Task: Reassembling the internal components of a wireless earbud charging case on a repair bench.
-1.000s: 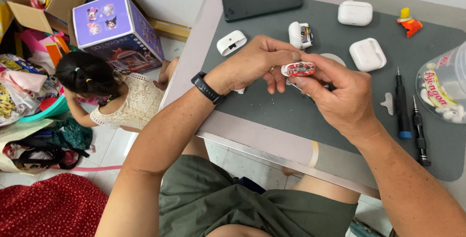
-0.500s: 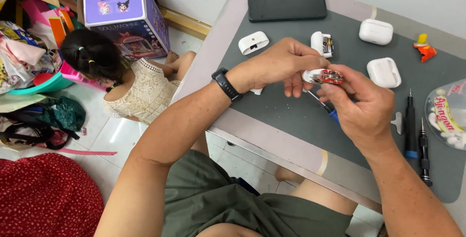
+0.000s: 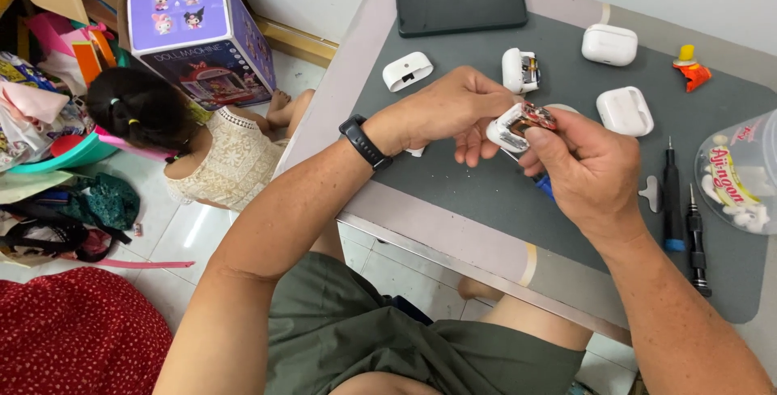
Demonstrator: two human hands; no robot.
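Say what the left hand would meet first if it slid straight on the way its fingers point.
Probably the right hand: the left hand points across the mat at it, both already on the opened white earbud case.

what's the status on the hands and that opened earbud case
Left hand and right hand both gripping opened white earbud case, innards showing. Blue-handled tool tucked under right hand. Nothing in the way on grey mat.

You hold an opened earbud case (image 3: 518,124) of smooth, glossy white plastic. The mat (image 3: 486,193) beneath looks matt grey and faintly grainy. The phone (image 3: 461,5) shows glossy black glass. Your watch strap (image 3: 364,142) looks matt black rubber. The screwdrivers (image 3: 673,201) have matt black handles.
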